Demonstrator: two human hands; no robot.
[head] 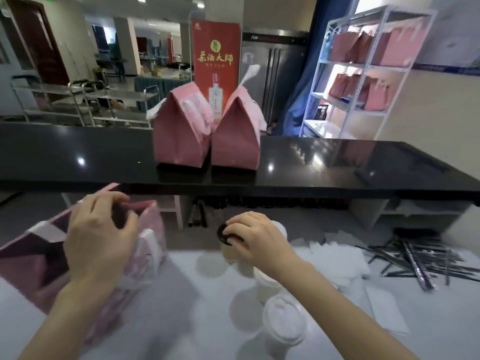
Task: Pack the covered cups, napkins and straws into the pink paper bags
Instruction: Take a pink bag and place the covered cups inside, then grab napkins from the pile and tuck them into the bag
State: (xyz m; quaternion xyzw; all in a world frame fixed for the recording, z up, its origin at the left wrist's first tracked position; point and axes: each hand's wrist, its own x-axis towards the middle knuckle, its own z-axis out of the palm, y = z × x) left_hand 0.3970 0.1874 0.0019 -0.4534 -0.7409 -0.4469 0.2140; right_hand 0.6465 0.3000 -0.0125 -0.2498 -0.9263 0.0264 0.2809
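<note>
Opposite the 茶酒大師 banner, left hand grips pink bag, right hand grips cup.

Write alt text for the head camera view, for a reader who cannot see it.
A person's left hand grips the rim of an open pink paper bag while the right hand grips a black-lidded cup beside white-lidded cups. White napkins and black straws lie to the right; two closed pink bags stand on the black counter behind.

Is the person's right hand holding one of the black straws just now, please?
No, the right hand grips the dark lid of a cup, while the black straws lie apart to its right.
</note>
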